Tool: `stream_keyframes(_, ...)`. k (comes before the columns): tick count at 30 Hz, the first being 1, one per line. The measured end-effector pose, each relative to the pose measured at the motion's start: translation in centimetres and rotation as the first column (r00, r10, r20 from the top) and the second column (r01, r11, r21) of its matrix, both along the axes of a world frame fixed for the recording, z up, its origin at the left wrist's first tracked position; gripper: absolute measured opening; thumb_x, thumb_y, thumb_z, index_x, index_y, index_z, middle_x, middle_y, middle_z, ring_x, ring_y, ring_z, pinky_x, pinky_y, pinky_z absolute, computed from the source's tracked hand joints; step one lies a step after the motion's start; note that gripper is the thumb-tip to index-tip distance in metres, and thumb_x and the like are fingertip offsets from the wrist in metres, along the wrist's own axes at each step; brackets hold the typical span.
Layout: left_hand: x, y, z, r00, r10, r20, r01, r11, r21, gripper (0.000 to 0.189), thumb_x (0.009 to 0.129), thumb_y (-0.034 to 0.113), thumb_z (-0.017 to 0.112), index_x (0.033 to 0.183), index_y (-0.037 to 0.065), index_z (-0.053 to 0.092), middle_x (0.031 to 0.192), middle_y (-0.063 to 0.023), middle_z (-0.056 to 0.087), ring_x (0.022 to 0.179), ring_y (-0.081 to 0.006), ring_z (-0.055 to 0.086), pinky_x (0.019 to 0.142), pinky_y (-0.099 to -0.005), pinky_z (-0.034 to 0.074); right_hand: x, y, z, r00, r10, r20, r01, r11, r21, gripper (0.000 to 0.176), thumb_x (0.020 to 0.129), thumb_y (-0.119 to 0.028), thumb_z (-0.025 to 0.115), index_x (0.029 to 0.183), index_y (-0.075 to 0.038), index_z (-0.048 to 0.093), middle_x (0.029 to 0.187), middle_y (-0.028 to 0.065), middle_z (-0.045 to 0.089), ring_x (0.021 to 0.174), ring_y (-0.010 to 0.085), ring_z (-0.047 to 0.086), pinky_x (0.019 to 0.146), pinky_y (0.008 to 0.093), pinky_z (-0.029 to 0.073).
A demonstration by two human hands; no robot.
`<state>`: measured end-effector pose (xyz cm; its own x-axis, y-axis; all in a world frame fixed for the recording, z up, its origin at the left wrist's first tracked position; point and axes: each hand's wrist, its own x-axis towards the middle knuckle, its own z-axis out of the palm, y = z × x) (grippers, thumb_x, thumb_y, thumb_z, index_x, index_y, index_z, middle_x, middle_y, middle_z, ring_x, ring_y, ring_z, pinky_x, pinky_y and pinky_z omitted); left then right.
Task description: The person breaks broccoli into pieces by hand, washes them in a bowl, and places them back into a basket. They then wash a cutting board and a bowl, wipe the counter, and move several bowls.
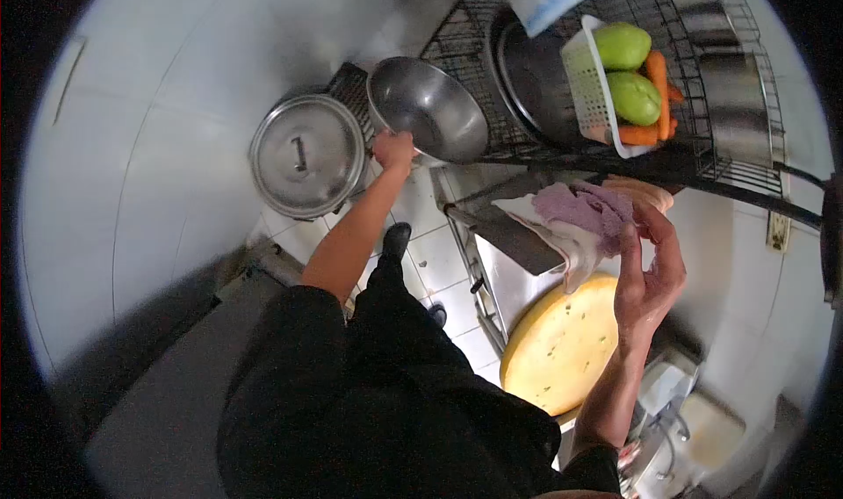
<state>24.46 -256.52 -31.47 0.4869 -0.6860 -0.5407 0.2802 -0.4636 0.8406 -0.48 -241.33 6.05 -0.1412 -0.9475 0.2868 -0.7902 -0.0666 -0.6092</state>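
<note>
The left hand (393, 150) clamps the bowl (430, 108) by 1 side, risking a tip; below the rack's (729, 193) edge, the half-curled right hand (648, 275) meets cloth (584, 211), pinch unclear.

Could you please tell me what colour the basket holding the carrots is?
The basket is white, as the head view shows.

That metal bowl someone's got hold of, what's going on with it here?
A person grips the rim of the metal bowl with their left hand, beside a round metal lid. Their right hand is raised at a purple cloth; whether it grips the cloth is hard to tell. Below that is a big round yellow slab, and a white basket holds green produce and carrots.
</note>
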Motion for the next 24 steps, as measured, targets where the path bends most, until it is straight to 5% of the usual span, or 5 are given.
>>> stream_keyframes(8,-9.1,-9.1,-5.6,0.817,-0.453,0.357,0.404,0.891,0.206,0.021,0.078,0.006,0.055,0.091,-0.009,0.061,0.082,-0.0186,0.065,0.068,-0.0293,0.066,0.062,-0.0398,0.052,-1.8,-0.1,1.4,0.967,-0.177,-0.182,0.188,0.981,0.045,0.024,0.079,0.001,0.065,0.103,0.000,0.064,0.104,0.0156,0.065,0.096,0.0246,0.063,0.082,0.0331,0.049)
stream_keyframes(15,-10.1,-11.4,-16.2,0.559,-0.816,-0.148,0.777,0.578,-0.249,0.038,0.082,0.017,0.062,0.106,-0.012,0.054,0.105,-0.0204,0.060,0.095,-0.0305,0.061,0.077,-0.0409,0.052,-5.3,6.1,0.7,0.878,-0.470,-0.088,0.478,0.869,0.125,0.019,0.082,-0.001,0.062,0.101,0.001,0.065,0.096,0.0117,0.067,0.083,0.0167,0.062,0.076,0.0289,0.049)
stream_keyframes(20,-10.1,-7.4,-10.3,-0.044,-0.722,0.690,0.997,0.008,0.071,0.041,0.088,0.029,0.059,0.115,-0.001,0.056,0.113,-0.0183,0.057,0.103,-0.0293,0.056,0.089,-0.0406,0.046,-9.5,17.0,-2.6,0.667,-0.743,-0.055,0.726,0.631,0.272,0.020,0.085,-0.007,0.062,0.102,0.003,0.065,0.091,0.0125,0.068,0.086,0.0162,0.064,0.077,0.0292,0.050)
stream_keyframes(21,-9.7,-5.6,-10.3,0.316,-0.906,0.283,0.945,0.274,-0.181,0.042,0.090,0.033,0.057,0.114,-0.002,0.057,0.112,-0.0172,0.058,0.102,-0.0264,0.057,0.086,-0.0387,0.046,-10.9,19.4,-3.5,0.607,-0.795,-0.022,0.761,0.572,0.307,0.021,0.085,-0.009,0.062,0.102,0.004,0.064,0.090,0.0125,0.068,0.086,0.0163,0.064,0.077,0.0291,0.050)
stream_keyframes(24,-8.9,-0.3,-9.9,0.690,-0.576,-0.438,0.664,0.745,0.068,0.049,0.092,0.038,0.052,0.120,-0.003,0.053,0.113,-0.0184,0.057,0.101,-0.0201,0.057,0.083,-0.0368,0.047,-16.7,27.5,-7.1,0.551,-0.830,-0.087,0.806,0.502,0.314,0.025,0.086,-0.017,0.062,0.101,0.003,0.065,0.080,0.0094,0.067,0.074,0.0130,0.062,0.068,0.0266,0.049)
